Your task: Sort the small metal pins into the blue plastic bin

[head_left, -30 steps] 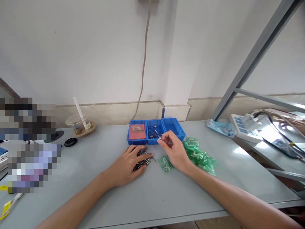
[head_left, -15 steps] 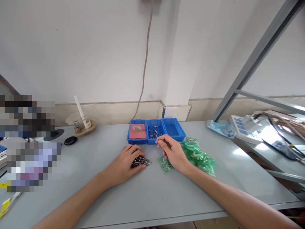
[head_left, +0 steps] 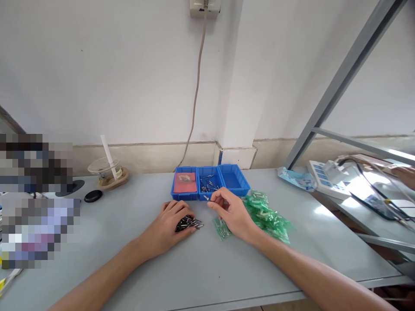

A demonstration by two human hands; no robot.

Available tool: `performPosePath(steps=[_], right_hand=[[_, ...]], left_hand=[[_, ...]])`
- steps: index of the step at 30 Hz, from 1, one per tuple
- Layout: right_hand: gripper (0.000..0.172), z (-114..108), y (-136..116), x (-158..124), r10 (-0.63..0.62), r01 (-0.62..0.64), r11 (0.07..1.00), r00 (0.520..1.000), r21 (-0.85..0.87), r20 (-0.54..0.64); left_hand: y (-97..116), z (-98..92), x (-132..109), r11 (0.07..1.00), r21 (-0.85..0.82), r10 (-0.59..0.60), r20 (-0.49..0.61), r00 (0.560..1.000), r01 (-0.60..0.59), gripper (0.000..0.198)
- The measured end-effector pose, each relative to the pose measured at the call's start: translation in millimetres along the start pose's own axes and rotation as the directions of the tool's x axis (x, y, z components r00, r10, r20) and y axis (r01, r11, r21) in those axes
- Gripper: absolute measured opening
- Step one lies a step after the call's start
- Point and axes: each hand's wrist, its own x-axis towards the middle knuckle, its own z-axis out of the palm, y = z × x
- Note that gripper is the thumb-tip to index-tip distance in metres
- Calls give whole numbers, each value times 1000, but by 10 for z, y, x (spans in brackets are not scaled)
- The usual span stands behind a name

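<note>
Your table (head_left: 197, 276) carries the lot. 3 blue bins stand side by side nr its far edge: left bin (head_left: 185, 197) w/ a red packet (head_left: 185, 188) in it, mid bin (head_left: 207, 169) w/ a few loose pins (head_left: 210, 184), then right bin (head_left: 234, 178).

Your L hand (head_left: 164, 229) rests on the table on the near-edge side of the left bin, thumb & fingers spread and curved round a pile, cupping it, not pinching. Your R hand (head_left: 236, 217) is just on the near side of the mid bin, thumb & index pinching one pc. Step, my read: single-pc. handling, w/ the pile kept together by the other hand. Next move prob. calls for a light, steady pinch, care w/ the bin's front wall, and a quiet L hand.

Green bags (head_left: 269, 218) lie heaped to the right of that R hand, nearer the near edge than the right bin. Pin pile (head_left: 188, 223): inside the L grip, tips poking out btwn thumb & fingers. Small green bag (head_left: 222, 231): flat, partly under the R hand.

Smallest, the silver pin (head_left: 206, 197): sticks out past the R fingertips toward the table's far left corner, other end hidden in the grip. Can't tell if it touches the bin.
</note>
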Motion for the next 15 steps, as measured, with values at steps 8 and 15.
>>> performPosePath(steps=[8, 15], right_hand=[[42, 1, 29, 64, 227, -227, 929, 973, 291, 35], [31, 2, 29, -1, 30, -29, 999, 997, -20, 65]], left_hand=[[-3, 30, -13, 998, -47, -53, -29, 998, 51, 43], [-31, 48, -23, 998, -14, -70, -59, 996, 69, 33]])
